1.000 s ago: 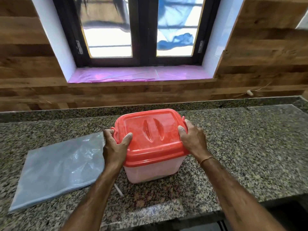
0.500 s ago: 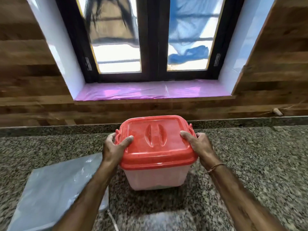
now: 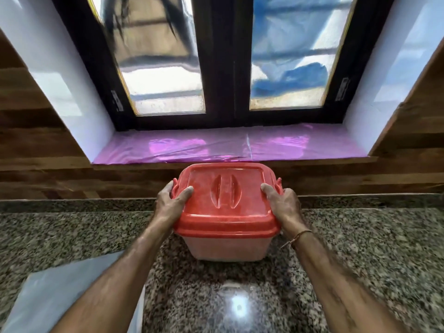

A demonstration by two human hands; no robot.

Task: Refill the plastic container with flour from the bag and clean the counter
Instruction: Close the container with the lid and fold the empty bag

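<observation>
- The plastic container point(image 3: 228, 246), red lid point(image 3: 225, 195) on, is below the window sill point(image 3: 168, 147), over the table point(image 3: 360, 248); whether it touches, we cannot tell.
- Our left hand point(image 3: 168, 203) and right hand point(image 3: 286, 205) clasp its two ends, thumbs on the lid: each grip holds it.
- It looks stiff, smooth and flour-dusted, probably heavy: we favour holding under the rim.
- The bag point(image 3: 48, 294) lies flat to its left.

Lidded container point(image 3: 227, 243) sits mid-counter point(image 3: 374, 248), between both hands; plastic bag point(image 3: 48, 299) near left; window sill point(image 3: 216, 146) far behind
</observation>
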